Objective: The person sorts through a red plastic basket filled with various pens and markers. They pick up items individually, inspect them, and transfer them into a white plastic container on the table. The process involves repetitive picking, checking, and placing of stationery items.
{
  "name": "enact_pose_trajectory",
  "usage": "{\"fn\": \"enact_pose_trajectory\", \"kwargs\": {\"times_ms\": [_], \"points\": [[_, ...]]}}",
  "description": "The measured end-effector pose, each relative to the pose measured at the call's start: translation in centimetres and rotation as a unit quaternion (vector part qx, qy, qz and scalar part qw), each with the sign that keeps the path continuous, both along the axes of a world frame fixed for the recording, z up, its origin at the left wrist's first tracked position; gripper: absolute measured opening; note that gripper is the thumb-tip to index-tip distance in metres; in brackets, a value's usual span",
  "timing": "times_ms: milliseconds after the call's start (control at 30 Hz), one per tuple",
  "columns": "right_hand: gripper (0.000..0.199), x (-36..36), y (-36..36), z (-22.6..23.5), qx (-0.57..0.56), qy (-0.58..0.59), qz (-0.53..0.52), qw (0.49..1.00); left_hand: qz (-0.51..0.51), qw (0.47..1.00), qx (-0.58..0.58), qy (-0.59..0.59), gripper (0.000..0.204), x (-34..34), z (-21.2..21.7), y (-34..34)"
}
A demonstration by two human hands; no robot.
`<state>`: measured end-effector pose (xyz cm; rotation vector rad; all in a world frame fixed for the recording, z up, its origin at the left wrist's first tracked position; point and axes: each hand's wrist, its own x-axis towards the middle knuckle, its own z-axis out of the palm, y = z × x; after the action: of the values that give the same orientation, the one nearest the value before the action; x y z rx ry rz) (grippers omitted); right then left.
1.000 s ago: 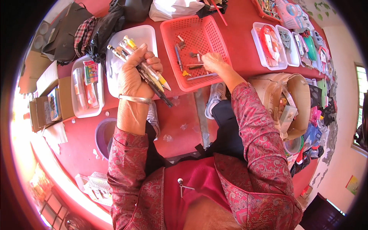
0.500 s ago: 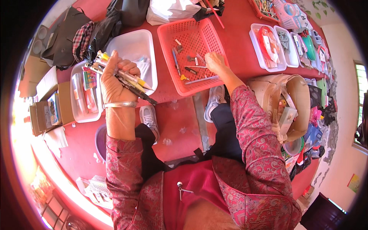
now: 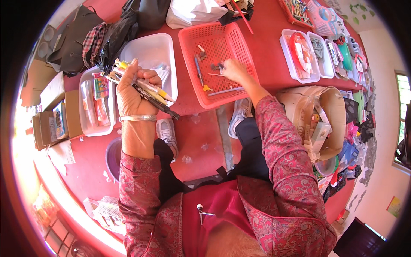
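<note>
My left hand (image 3: 132, 88) is closed round a bundle of pens and pencils (image 3: 152, 92), raised in front of the white tray. Yellow, white and black barrels stick out on both sides of the fist. Inside the red perforated basket (image 3: 194, 88), my right hand (image 3: 234, 70) has its fingers curled together, pointing down. A small dark piece shows at the fingertips; what they hold, if anything, is hidden. Near them lies a thin white stick (image 3: 215, 75). A blue pen (image 3: 198, 70), a yellow piece (image 3: 207, 88) and a long pale purplish stick (image 3: 227, 91) lie on the basket's floor.
The white tray (image 3: 172, 64) holds clear packets. A smaller white bin (image 3: 112, 118) of stationery stands left, beside open cardboard boxes (image 3: 72, 113). Right are several white bins (image 3: 317, 75) and a worn carton (image 3: 295, 107). Bags (image 3: 190, 15) lie at the far edge.
My right hand has shifted slightly left within the basket. A short black item seen on the basket floor earlier no longer shows there. My left hand keeps its bundle almost in place.
</note>
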<state>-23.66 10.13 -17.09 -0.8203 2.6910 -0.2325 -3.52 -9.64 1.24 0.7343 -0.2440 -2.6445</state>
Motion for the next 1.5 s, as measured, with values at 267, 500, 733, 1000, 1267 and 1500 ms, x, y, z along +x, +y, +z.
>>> {"fn": "enact_pose_trajectory", "kwargs": {"times_ms": [267, 500, 733, 1000, 1267, 1500], "points": [[0.025, -3.8, 1.3, 2.1, -0.014, 0.007, -0.098, 0.995, -0.002, 0.999, 0.026, 0.029, 0.015, 0.3, -0.5, -0.6], [0.016, -3.1, 2.0, 1.9, 0.035, -0.035, -0.048, 0.998, 0.019, 1.000, 0.001, -0.002, 0.010, -0.2, -0.7, -0.5], [0.011, 1.6, 1.5, 0.0, 0.174, -0.051, 0.241, 0.954, 0.017, 0.999, 0.028, 0.003, 0.009, -0.1, -0.6, -0.4], [0.009, 2.7, 1.3, -0.4, 0.190, 0.049, 0.377, 0.905, 0.031, 0.999, 0.023, 0.038, 0.007, 0.3, 0.6, -0.5], [0.014, -2.0, 2.2, 1.5, 0.054, 0.070, 0.148, 0.985, 0.014, 0.998, 0.038, 0.051, 0.008, 0.5, 0.2, -1.0], [0.014, -3.8, 1.6, 4.6, -0.076, -0.170, -0.032, 0.982, 0.006, 0.998, 0.035, 0.054, 0.008, 0.5, 0.1, -1.0]]}}
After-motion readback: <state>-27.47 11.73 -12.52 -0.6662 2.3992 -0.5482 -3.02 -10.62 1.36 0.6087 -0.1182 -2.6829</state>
